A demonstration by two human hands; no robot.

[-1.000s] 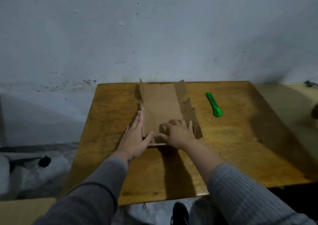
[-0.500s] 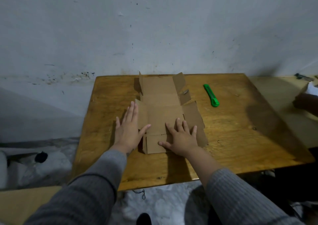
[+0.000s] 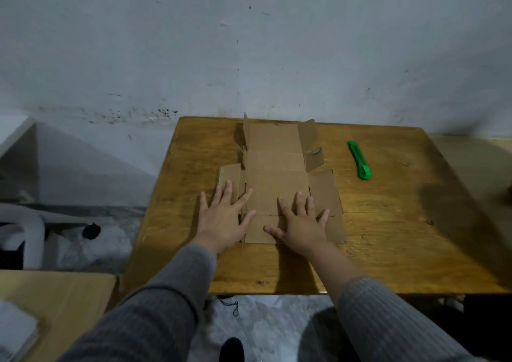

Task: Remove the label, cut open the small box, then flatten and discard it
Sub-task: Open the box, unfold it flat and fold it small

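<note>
- Nearest the camera, two grey ribbed sleeves (image 3: pixel 155 317) reach forward from the bottom edge, above a pale littered floor (image 3: pixel 260 317) with a dark shoe tip at the lower middle.
- At the lower left sits the corner of a second, lighter wooden surface (image 3: pixel 63 300) with a blurred pale object on it that cannot be identified.
- The wooden table (image 3: pixel 401 239) is golden brown, scuffed and glossy, with dark knots and a shadow across its right side.
- The left hand (image 3: pixel 221 223) lies palm down with fingers spread wide, holding nothing, pressing the left flap of the box and partly touching the table.
- The right hand (image 3: pixel 302 226) is likewise flat and splayed, gripping nothing, resting on the near right panels.
- The small box (image 3: pixel 277 173) lies opened out in the middle of the table, its near panels flat, while the far flaps by the wall stand partly up.
- No printing or label can be read on the bare brown cardboard.
- A green utility knife (image 3: pixel 359 163) lies to the right of the box, apart from it; any marking on it is too small to tell.
- Beyond, a stained, speckled pale wall (image 3: pixel 249 51) rises behind the table.
</note>
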